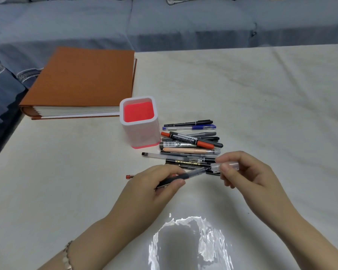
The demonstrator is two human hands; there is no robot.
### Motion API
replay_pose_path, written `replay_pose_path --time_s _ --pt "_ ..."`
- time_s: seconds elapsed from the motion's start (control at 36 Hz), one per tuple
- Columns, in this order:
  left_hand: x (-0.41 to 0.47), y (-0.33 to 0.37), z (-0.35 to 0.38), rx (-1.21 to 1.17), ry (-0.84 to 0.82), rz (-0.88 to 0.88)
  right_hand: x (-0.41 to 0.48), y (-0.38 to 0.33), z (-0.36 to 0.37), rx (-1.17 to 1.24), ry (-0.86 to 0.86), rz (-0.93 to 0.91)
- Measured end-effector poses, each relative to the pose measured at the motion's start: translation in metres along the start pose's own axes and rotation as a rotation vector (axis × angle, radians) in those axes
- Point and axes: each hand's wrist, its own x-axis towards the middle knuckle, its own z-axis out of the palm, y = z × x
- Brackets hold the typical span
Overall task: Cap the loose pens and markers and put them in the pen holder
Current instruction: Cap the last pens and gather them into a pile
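In the head view, the left hand curled round a clear-barrelled pen with a black grip, its tip just at the mouth of a clear cap pinched by the right hand. Both hung over the desk, near a pile of pens beside the white, red-lined pen holder.

Bare forearms; beaded bracelet on left wrist.
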Motion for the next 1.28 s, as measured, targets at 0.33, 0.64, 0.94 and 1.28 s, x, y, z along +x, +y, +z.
replay_pose_path --time_s 0.33,0.64,0.94,1.28 --pt "0.004 0.000 0.004 0.177 0.129 0.220 -0.002 0.003 -0.001 -0.122 -0.161 -0.048" --pt "0.016 0.009 0.001 -0.383 -0.193 -0.290 -0.004 0.001 -0.002 -0.221 -0.224 -0.201" --pt "0.019 -0.040 -0.008 0.414 -0.102 -0.052 0.015 0.004 0.005 0.036 0.156 0.045" --pt "0.004 -0.085 -0.018 0.592 0.056 -0.002 0.089 -0.071 0.060 -0.274 0.143 -0.334"
